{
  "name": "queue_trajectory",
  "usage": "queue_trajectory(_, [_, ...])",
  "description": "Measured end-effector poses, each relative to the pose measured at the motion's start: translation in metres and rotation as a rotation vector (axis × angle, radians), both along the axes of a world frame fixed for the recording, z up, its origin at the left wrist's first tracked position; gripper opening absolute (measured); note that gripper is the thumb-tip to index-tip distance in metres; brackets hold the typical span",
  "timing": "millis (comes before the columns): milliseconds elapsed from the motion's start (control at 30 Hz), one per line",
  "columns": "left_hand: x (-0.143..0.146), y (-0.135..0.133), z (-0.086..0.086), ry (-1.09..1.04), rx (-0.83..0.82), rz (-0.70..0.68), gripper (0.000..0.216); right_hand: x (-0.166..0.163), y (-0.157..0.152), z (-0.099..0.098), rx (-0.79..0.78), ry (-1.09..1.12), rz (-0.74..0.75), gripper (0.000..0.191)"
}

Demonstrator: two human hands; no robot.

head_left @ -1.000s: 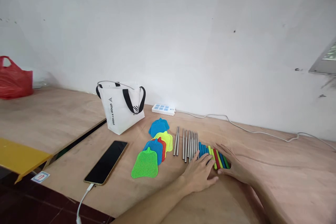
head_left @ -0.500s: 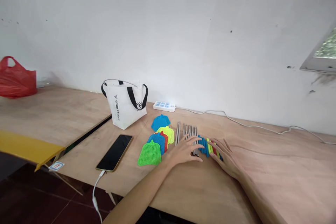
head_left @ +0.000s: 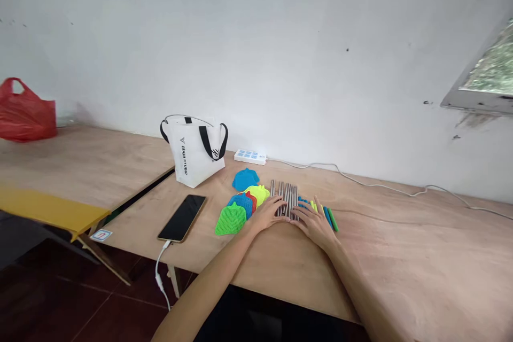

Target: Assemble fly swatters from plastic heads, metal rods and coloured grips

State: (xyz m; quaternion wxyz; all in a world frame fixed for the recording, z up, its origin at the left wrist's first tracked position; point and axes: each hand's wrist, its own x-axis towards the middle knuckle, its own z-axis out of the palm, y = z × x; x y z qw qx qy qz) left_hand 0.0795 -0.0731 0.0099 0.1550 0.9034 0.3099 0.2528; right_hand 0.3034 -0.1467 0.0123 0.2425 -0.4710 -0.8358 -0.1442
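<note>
– Metal rods (head_left: 285, 192): where do they lie?
– Centre of the frame, side by side in a tight row on the wooden worktop (head_left: 401, 256), running away from the viewer.
– And the hands?
– Left hand (head_left: 267, 214) lies palm down on the near ends of the rods at the left of the row. Right hand (head_left: 315, 222) lies palm down just beside it, across the right of the row and over the near part of the coloured tubes (head_left: 330, 217).
– State of each grip?
– Open in both. The fingers are stretched flat and slightly spread, pressing on top, and nothing is clasped.
– What flanks the rods?
– To the right, touching the row, are the coloured tubes in blue, yellow-green and green. To the left, just beside the left hand, is an overlapping run of mesh pads (head_left: 243, 202) in blue, yellow, red and green.
– Further left?
– A black phone (head_left: 182, 217) lies face up with a white cable at its near end. Behind it a white tote bag (head_left: 195, 155) with black handles stands upright.
– Against the wall?
– A white power strip (head_left: 250, 156), whose cord (head_left: 380, 184) trails to the right of the frame. A red plastic bag (head_left: 26, 115) sits at the far left, well apart from the rest.
</note>
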Motion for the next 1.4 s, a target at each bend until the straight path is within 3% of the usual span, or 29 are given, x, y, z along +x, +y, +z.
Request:
queue_trajectory(133, [-0.006, 0.001, 0.003, 0.017, 0.044, 0.020, 0.065, 0.002, 0.002, -0.006, 0.012, -0.014, 0.008, 0.030])
queue_trajectory(400, [-0.027, 0.010, 0.015, 0.126, 0.041, 0.230, 0.087, 0.002, 0.004, -0.011, -0.002, 0.011, -0.012, 0.032])
queue_trajectory(567, [-0.028, 0.010, 0.017, 0.156, 0.058, 0.190, 0.067, 0.002, 0.005, -0.013, 0.010, 0.019, -0.023, 0.032])
queue_trajectory(733, [-0.025, 0.008, 0.016, 0.129, 0.074, 0.156, 0.063, 0.004, 0.008, -0.016, 0.013, 0.031, -0.014, 0.033])
queue_trajectory(933, [-0.018, 0.006, 0.016, 0.162, 0.059, 0.011, 0.048, 0.004, 0.009, -0.015, 0.004, -0.014, -0.014, 0.031])
queue_trajectory(1400, [-0.013, 0.005, 0.013, 0.121, 0.083, 0.009, 0.035, 0.003, 0.015, -0.015, 0.070, -0.121, 0.081, 0.030])
